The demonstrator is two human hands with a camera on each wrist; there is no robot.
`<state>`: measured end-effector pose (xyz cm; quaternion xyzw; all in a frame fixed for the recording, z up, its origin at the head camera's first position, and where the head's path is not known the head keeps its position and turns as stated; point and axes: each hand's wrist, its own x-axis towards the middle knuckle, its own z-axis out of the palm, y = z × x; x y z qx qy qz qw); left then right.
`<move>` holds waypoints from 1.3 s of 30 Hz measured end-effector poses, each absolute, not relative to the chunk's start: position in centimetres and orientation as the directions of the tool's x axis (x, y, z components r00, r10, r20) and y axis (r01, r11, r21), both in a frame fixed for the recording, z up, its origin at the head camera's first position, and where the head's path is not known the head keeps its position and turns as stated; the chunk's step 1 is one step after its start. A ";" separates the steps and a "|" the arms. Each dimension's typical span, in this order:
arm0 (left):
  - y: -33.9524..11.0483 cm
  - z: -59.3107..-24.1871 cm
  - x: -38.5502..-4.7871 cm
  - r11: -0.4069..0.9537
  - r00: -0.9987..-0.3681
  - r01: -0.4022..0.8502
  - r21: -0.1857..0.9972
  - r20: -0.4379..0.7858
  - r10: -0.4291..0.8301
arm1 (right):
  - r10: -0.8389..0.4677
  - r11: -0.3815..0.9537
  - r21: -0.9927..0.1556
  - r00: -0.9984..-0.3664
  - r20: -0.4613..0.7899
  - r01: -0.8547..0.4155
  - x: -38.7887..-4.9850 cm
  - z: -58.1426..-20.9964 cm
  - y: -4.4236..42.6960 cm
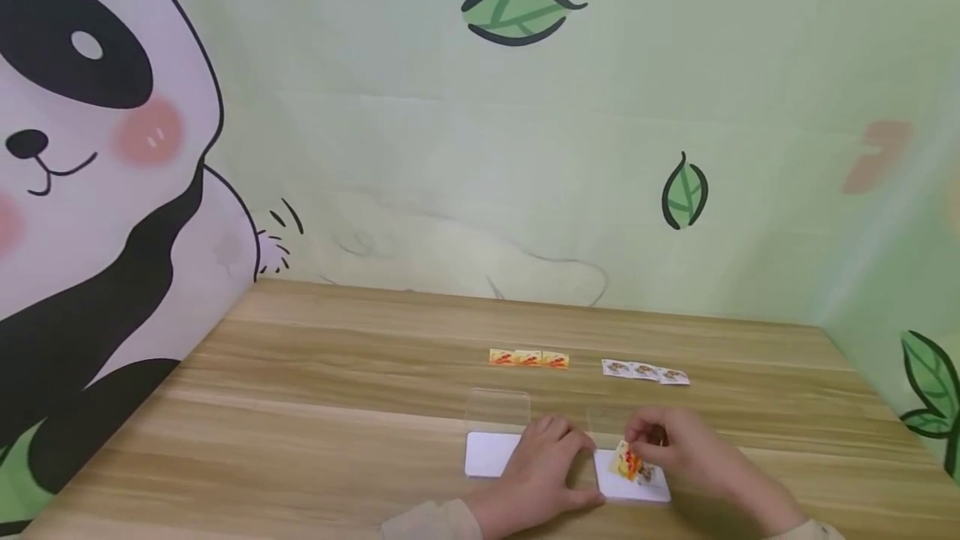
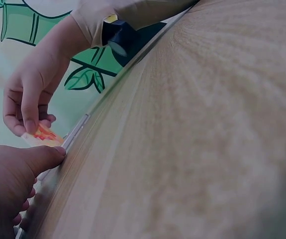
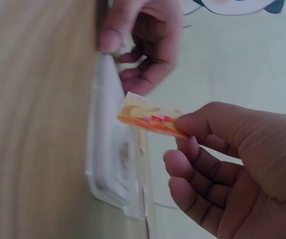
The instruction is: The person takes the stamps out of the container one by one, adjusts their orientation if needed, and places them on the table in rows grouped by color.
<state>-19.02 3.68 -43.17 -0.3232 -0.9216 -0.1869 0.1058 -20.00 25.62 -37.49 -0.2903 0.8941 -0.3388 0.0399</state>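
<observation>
My right hand (image 1: 686, 448) pinches a small yellow-and-orange printed card (image 3: 155, 117) between thumb and fingertips, tilted just above the right white plastic box (image 1: 618, 490). A pale card with a small printed picture (image 1: 647, 476) lies on that box, partly hidden by the held card. My left hand (image 1: 542, 473) holds the box's left side, thumb at the near corner and index finger by the far one. In the right wrist view the left thumb (image 3: 112, 41) rests on the box's end, other fingers curled. The box's clear lid (image 1: 609, 422) stands open behind it.
To the left sits a second white box (image 1: 489, 454) with its clear lid (image 1: 497, 408) open, partly covered by my left hand. Farther back on the wooden table (image 1: 300, 407) lie a row of yellow-orange cards (image 1: 528, 358) and a row of pale cards (image 1: 645, 371).
</observation>
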 end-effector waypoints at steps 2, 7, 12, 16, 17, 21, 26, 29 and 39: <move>3.8 -43.1 -19.1 0.721 -0.769 0.635 0.278 0.311 0.558 | -0.557 0.575 -0.658 -0.822 0.122 -0.487 -20.3 -37.2 26.1; 3.9 -43.0 -19.1 0.719 -0.770 0.635 0.283 0.303 0.561 | -0.559 0.544 -0.703 -0.823 0.104 -0.458 -21.0 -36.4 27.0; 3.8 -42.9 -19.2 0.717 -0.769 0.637 0.285 0.308 0.561 | -0.543 0.531 -0.729 -0.834 0.099 -0.432 -21.8 -35.5 27.3; 3.8 -42.8 -19.3 0.716 -0.772 0.633 0.295 0.300 0.559 | -0.530 0.517 -0.753 -0.843 0.092 -0.407 -22.5 -35.1 27.1; 3.8 -42.8 -19.3 0.716 -0.772 0.633 0.294 0.301 0.559 | -0.525 0.516 -0.758 -0.847 0.088 -0.399 -22.7 -35.0 27.1; 3.7 -42.8 -19.3 0.713 -0.767 0.639 0.289 0.309 0.562 | -0.488 0.529 -0.770 -0.870 0.068 -0.357 -23.3 -34.8 26.6; 3.7 -43.0 -19.3 0.710 -0.757 0.649 0.273 0.328 0.565 | -0.418 0.552 -0.785 -0.908 0.031 -0.281 -24.3 -34.6 25.8; 3.7 -43.1 -19.3 0.711 -0.757 0.649 0.273 0.331 0.564 | -0.362 0.562 -0.794 -0.932 0.016 -0.232 -25.0 -34.6 25.3; 3.9 -43.3 -19.3 0.711 -0.775 0.631 0.310 0.293 0.560 | -0.219 0.574 -0.813 -0.975 -0.036 -0.099 -27.2 -35.3 24.6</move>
